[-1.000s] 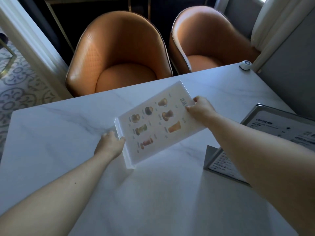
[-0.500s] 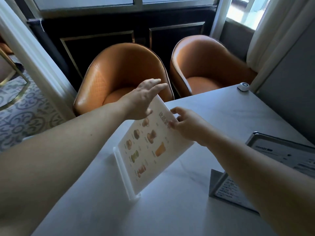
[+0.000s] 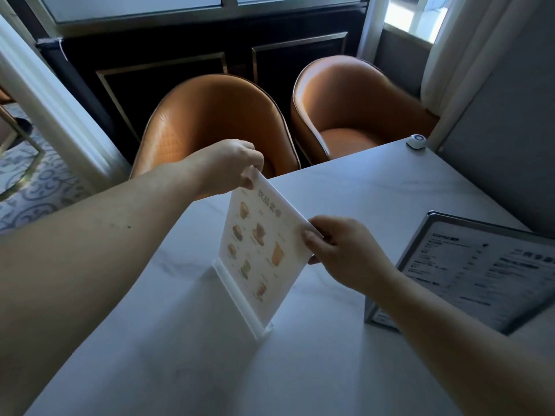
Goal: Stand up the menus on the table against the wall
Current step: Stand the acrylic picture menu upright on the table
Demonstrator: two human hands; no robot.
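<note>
Drinks menu (image 3: pixel 260 253) propped upright mid-frame on the table (image 3: pixel 345 187), left hand (image 3: pixel 223 166) pinching its top corner, right hand (image 3: pixel 339 250) gripping the right edge. Framed menu (image 3: pixel 477 274) far right.

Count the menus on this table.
2. The drinks menu stands mid-table, gripped by the left hand and right hand; the metal-framed menu stands right, partly cropped.

glossy marble-look table (image 3: pixel 345 187), seemingly leather chairs (image 3: pixel 216 121)
</note>
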